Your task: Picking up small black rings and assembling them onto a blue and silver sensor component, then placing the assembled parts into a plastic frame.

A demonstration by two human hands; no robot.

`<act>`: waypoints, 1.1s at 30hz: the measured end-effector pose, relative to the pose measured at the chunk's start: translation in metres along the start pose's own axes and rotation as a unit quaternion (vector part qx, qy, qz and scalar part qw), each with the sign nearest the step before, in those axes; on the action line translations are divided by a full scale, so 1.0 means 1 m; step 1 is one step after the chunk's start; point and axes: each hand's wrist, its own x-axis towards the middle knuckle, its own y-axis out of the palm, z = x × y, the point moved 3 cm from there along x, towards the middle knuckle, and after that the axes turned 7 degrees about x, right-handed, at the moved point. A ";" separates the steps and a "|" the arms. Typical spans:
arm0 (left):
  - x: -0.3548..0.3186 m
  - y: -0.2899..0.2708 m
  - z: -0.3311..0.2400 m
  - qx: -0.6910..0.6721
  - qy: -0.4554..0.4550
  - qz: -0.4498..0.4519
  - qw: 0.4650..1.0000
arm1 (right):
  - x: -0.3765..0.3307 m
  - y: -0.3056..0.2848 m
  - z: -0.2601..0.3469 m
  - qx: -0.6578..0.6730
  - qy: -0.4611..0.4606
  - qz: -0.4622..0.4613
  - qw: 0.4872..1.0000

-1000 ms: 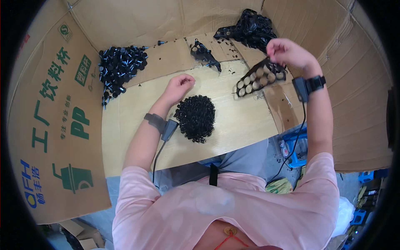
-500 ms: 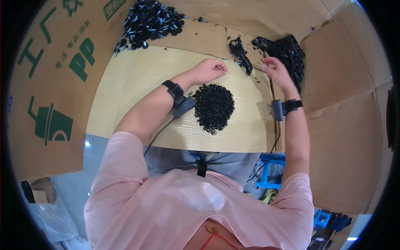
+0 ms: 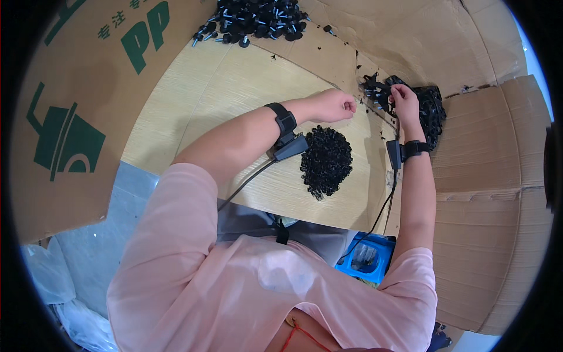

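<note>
My right hand (image 3: 405,104) is closed in a pinch at the far right of the board, on the edge of an irregular black plastic piece (image 3: 377,91) with small pale bits along it. My left hand (image 3: 335,106) hovers beyond a heap of small black ring-like parts (image 3: 326,161), its fingers curled together. Whatever the left fingers hold, if anything, is hidden. Right behind my right hand lies a pile of glossy black plastic pieces (image 3: 432,111), partly covered by the wrist.
A heap of black-headed screws (image 3: 258,20) lies at the far left. Cardboard walls (image 3: 478,152) rise around the pale wooden board (image 3: 229,88). Wristbands with cables (image 3: 375,226) are on both my arms. A blue plastic stool (image 3: 366,258) stands below the board's right side.
My right hand has closed on the black plastic piece, which has shifted and turned. The left hand stays curled near the ring heap. The whole view has swung slightly.
</note>
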 end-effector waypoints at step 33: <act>0.003 -0.028 0.000 -0.557 -0.067 -0.044 0.827 | -0.025 0.002 0.068 0.302 0.163 0.204 0.917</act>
